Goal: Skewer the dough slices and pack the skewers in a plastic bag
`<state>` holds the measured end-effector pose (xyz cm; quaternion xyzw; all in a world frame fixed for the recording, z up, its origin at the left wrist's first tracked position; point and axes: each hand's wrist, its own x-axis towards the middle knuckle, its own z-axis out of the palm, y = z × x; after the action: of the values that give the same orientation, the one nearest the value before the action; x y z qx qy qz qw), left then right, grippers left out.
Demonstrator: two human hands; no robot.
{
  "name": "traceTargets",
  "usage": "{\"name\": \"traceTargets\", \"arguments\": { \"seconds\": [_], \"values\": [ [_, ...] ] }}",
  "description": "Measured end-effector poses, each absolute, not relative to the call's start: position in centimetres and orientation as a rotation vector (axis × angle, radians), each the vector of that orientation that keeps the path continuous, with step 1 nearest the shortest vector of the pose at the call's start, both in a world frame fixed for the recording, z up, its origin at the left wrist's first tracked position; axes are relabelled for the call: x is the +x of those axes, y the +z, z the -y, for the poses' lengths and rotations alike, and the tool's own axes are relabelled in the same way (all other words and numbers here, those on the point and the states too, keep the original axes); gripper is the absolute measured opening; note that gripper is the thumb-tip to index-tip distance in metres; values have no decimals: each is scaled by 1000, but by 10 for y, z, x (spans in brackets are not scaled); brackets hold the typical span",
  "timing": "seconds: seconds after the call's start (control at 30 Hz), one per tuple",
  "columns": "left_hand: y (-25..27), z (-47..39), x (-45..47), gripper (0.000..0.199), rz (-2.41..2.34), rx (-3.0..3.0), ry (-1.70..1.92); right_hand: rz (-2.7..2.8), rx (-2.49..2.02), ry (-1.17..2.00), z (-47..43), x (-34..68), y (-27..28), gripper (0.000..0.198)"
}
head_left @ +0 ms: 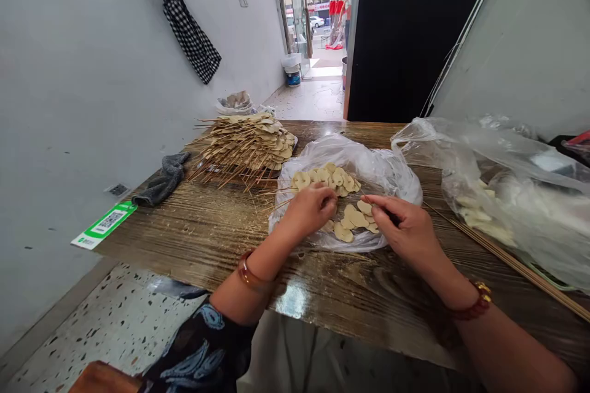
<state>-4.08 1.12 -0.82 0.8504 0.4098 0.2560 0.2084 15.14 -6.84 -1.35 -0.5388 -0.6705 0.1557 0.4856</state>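
My left hand (312, 207) is closed, its fingers curled in over the plastic bag; whatever they hold is hidden. My right hand (408, 227) pinches what looks like a thin bamboo skewer (365, 198), of which only a short piece shows at the fingertips. Between and below the hands, loose pale round slices (354, 217) lie on the spread clear plastic bag (401, 181). Just beyond my left hand, several skewered slices (325, 178) rest in a row on the bag, their sticks pointing left.
A large pile of skewered slices (249, 141) stands at the back left, beside a grey cloth (163, 181). On the right are bare bamboo sticks (516, 264) and a plastic bag of pale pieces (530, 196). A green code card (105, 225) sits at the wooden table's (193, 245) left edge.
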Motion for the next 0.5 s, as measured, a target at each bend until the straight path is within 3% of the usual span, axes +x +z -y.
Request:
{"name": "traceTargets", "arguments": {
  "seconds": [0.13, 0.33, 0.5],
  "values": [
    [-11, -5, -34, 18, -1067, 2742, 551, 1635, -1317, 369, 69, 152, -14, 28],
    [-15, 4, -25, 30, -1134, 2814, 411, 1663, -1317, 346, 69, 151, -14, 28],
    [-23, 3, -22, 21, -1032, 2713, 413, 1663, -1309, 337, 69, 151, -14, 27]
  ]
}}
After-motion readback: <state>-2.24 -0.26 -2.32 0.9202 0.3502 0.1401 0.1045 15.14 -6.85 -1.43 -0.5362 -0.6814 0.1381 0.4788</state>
